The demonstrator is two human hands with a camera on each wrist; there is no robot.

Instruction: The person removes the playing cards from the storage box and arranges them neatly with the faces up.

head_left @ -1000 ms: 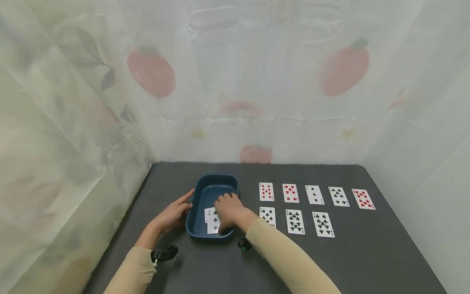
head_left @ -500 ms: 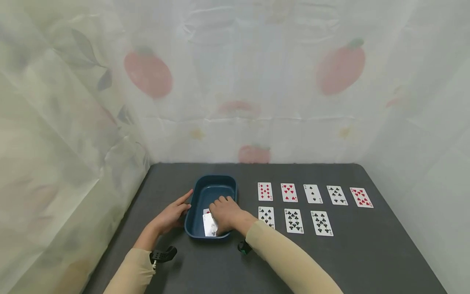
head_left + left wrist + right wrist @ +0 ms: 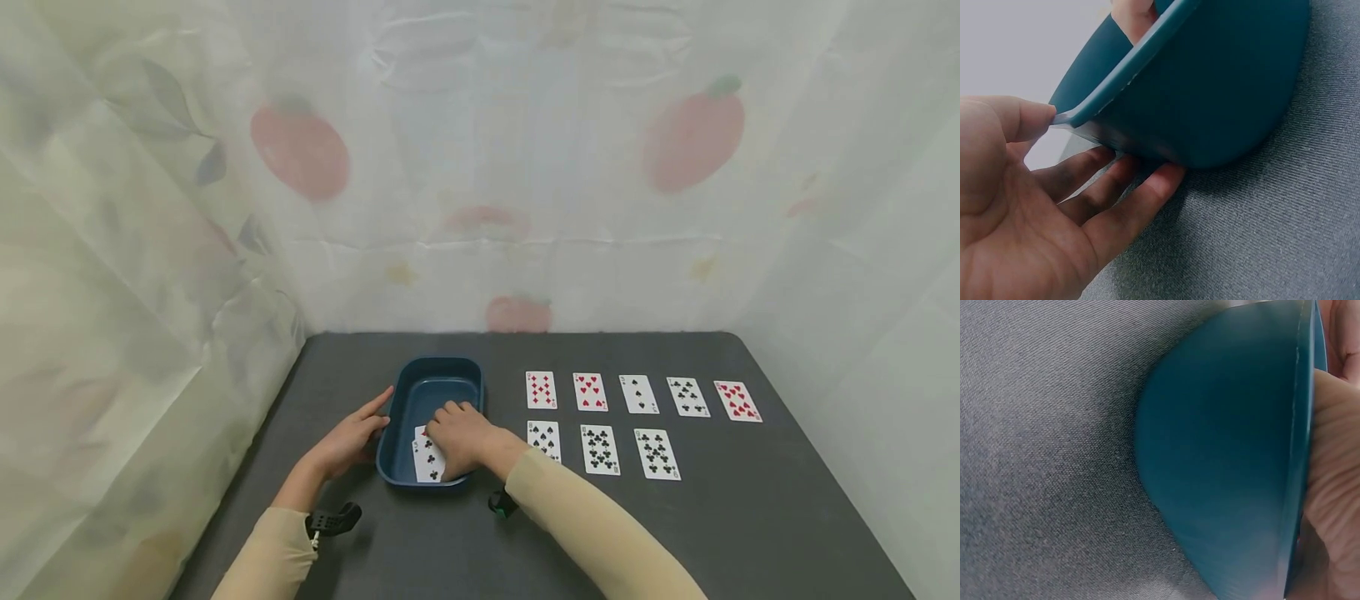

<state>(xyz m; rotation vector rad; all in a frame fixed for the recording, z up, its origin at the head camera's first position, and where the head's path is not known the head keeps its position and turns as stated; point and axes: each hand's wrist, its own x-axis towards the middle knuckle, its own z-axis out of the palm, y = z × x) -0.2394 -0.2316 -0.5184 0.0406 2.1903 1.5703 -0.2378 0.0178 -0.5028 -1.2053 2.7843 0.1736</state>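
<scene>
A dark blue plastic bin point(image 3: 387, 450) stands on the table's left half. My left hand point(image 3: 351, 440) rests against its left side; in the left wrist view, the thumb meets the rim and the extended fingers point(image 3: 1163, 181) touch the outer wall. My right hand point(image 3: 463, 437) reaches inside the bin, fingers bent down over playing cards at the near end. A white playing card with black club pips point(image 3: 426, 463) sticks out left of this hand, its right part hidden beneath it. Behind it peeks a card with a red pip point(image 3: 420, 432). In the right wrist view, the wall hides the fingertips.
Right of the bin, face-up cards lie in two rows: a back row from a diamonds card point(image 3: 541, 390) to a red card point(image 3: 738, 402), and a front row ending at a clubs card point(image 3: 657, 455). The dark table point(image 3: 750, 517) is bounded by pale curtains point(image 3: 600, 283).
The visible cards have shifted slightly left and nearer under my right hand, and a red pip now shows behind the front card. My left hand has stayed at the bin.
</scene>
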